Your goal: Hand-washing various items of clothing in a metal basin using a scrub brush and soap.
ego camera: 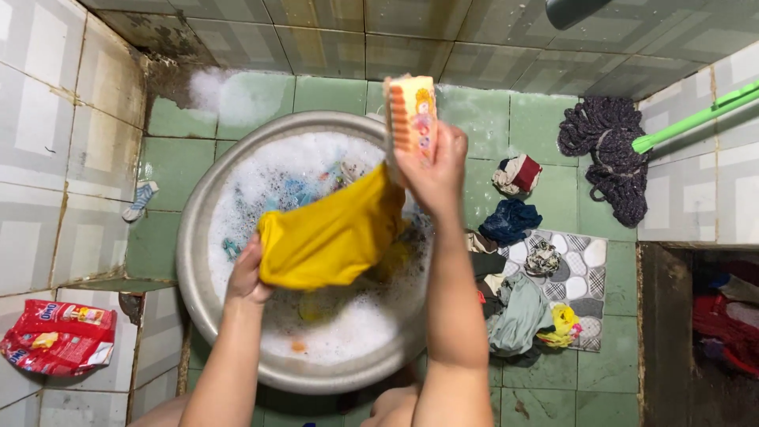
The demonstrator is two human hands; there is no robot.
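While your left hand [247,275] is gripping one end of the yellow garment [332,236] with its fingers curled shut on the cloth, your right hand [433,170] is closing around the lower part of an orange scrub brush [412,113] and holding it upright above the far end of that garment. The garment is hanging stretched between your two hands, over the middle of the big metal basin [194,261], which is sitting on the green tiled floor [545,119] and brimming with suds.

By my reading you are only partway in: one piece is being scrubbed, several coloured pieces are soaking under the foam, and a pile of clothes [518,304] is waiting on the patterned mat [589,273] to the right of the basin, with more heaped by the wall. Nothing rinsed or wrung out is showing anywhere.

The foam is hiding how many pieces are lying in the water. Your right fingertips are tucked behind the brush, so their hold is hard to judge. A red detergent packet [59,338] is lying on the ledge at your left.
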